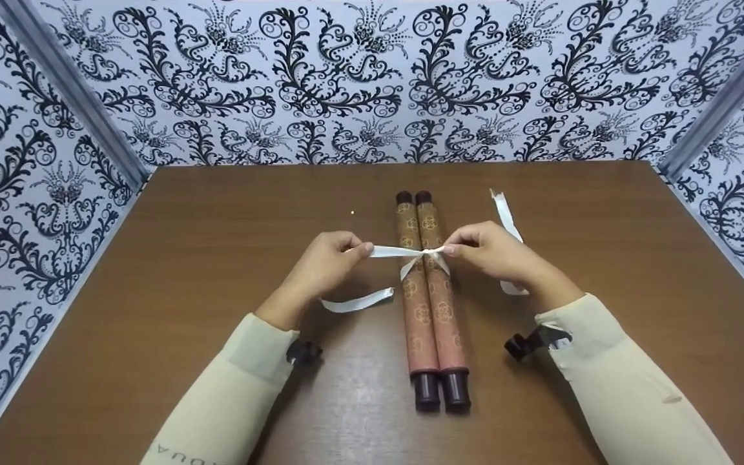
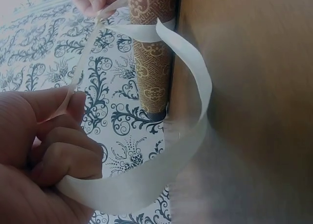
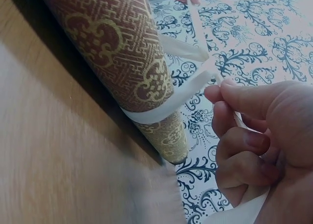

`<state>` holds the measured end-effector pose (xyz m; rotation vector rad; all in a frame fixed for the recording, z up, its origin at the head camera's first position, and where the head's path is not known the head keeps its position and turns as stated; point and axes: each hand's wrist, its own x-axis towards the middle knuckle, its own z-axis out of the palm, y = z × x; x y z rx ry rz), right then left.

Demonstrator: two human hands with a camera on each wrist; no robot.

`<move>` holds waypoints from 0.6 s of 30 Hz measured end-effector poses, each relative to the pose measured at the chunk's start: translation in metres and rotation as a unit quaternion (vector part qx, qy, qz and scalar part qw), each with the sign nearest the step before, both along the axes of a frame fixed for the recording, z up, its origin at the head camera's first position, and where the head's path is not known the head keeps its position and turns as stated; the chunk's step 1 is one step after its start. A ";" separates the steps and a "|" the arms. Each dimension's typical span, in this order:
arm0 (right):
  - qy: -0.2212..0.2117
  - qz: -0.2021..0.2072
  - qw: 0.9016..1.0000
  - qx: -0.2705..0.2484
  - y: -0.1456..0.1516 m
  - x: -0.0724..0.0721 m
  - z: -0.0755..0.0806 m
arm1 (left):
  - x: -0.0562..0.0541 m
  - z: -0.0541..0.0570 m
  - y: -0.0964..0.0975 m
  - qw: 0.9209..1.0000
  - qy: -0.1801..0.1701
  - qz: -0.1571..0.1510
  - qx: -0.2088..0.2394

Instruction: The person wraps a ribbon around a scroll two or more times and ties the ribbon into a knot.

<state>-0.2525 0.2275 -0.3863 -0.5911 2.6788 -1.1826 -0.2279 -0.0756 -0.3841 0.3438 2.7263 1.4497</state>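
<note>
A patterned scroll (image 1: 422,314), rolled from both sides into two parallel rolls with dark knobs at the ends, lies lengthwise on the table. Round its middle runs a white ribbon (image 1: 394,251), crossed above the two rolls. My left hand (image 1: 327,265) pinches one ribbon end between thumb and forefinger and pulls it left. On the other side my right hand (image 1: 498,252) pinches the opposite end close to the crossing. In the left wrist view the ribbon's slack (image 2: 205,87) loops from under the curled fingers. Gold motifs on the roll (image 3: 117,57) show close up in the right wrist view.
Loose ribbon tails trail on the brown table (image 1: 217,213) beside both wrists. Black-and-white patterned panels (image 1: 372,84) close off the back and both sides. Dark wrist mounts (image 1: 305,352) stick out from beneath the cream sleeves (image 1: 236,387).
</note>
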 end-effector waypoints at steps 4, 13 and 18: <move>-0.013 0.011 1.000 0.003 0.003 -0.001 0.000 | -0.001 -0.003 -0.003 1.000 0.005 0.003 -0.009; -0.021 0.044 0.998 0.032 0.014 -0.004 0.000 | -0.006 -0.011 -0.009 1.000 0.014 0.008 -0.020; -0.033 0.046 0.997 0.044 0.019 -0.005 0.000 | -0.008 -0.014 -0.013 0.999 -0.002 0.010 -0.033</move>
